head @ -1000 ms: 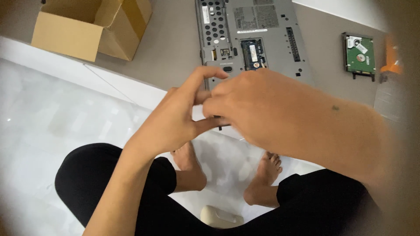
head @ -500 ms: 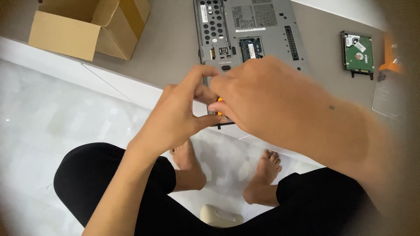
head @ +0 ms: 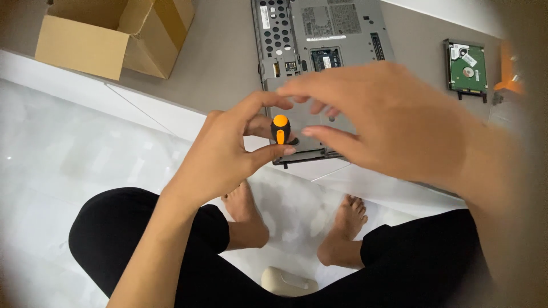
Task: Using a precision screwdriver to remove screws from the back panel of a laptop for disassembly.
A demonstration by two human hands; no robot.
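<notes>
The left hand [head: 228,151] is pinching a small screwdriver [head: 280,129] with an orange and black handle, thumb underneath and forefinger arching over the top, so that the handle's rounded end is pointing up toward the camera; only the handle is showing, and the shaft and tip are hidden behind the fingers. The right hand [head: 394,122] is hovering just beside it with its fingers loosely spread and curved, thumb and forefinger opening toward the handle without clearly touching it, and holding nothing that the view shows. Both hands are working in the air above the near edge of an upturned grey laptop [head: 319,40], which is lying bottom side up on the grey worktop [head: 222,63], probably so that its screw holes and open memory bay are facing the person. A bare hard drive [head: 467,71] with its green circuit board upward is resting well apart to the right, seemingly set aside out of the working area, and something orange [head: 510,74] is sitting just beyond it at the blurred edge of the view, too unclear to name. An open cardboard box [head: 108,37] is standing at the far left of the worktop. The person is sitting with bare feet on a pale glossy floor [head: 74,165], black trousers showing below.
</notes>
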